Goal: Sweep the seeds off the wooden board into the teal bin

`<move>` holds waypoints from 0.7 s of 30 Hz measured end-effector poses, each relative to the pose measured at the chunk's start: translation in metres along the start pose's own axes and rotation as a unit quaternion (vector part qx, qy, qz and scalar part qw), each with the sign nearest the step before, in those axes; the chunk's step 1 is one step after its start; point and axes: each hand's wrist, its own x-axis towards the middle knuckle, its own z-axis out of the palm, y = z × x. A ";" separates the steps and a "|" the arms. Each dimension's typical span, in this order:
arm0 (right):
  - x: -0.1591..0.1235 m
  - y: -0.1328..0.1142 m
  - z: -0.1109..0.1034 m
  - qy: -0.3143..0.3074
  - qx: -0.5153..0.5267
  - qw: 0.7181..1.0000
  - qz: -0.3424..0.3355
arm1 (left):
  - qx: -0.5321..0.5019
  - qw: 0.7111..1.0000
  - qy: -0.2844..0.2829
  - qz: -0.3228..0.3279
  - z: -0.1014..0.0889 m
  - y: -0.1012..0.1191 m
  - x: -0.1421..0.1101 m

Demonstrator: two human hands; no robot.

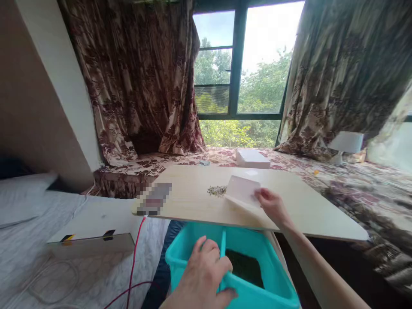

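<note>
My right hand (270, 205) pinches the right edge of a thin white rectangular sheet (242, 189), which is tilted over the light wooden tabletop (189, 206). Touching or very near the sheet's left edge is a small heap of greenish-brown bits (216, 191), too fine to name. Below the table's front edge, my left hand (206, 268) grips a turquoise two-compartment bin (257, 296) at its divider and near rim. Dark loose material (244, 266) lies in the right compartment. My hand hides much of the left one.
A blurred-out flat device (154, 198) with a red cable (137, 249) lies at the table's left end. Left of it, a white box (93, 221) rests on the bed. Behind the table, another white box (252, 158) and a lamp (346, 143) stand on the cloth-covered sill.
</note>
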 end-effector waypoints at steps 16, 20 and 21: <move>-0.009 -0.011 0.018 -0.010 0.048 0.997 0.056 | 0.005 1.000 0.014 0.004 -0.002 0.002 -0.002; -0.015 -0.021 0.023 -0.039 0.072 0.994 0.078 | 0.008 1.000 0.026 0.005 -0.005 0.003 -0.001; -0.016 -0.024 0.024 -0.050 0.080 0.992 0.084 | 0.008 1.000 0.026 0.004 -0.006 0.003 0.000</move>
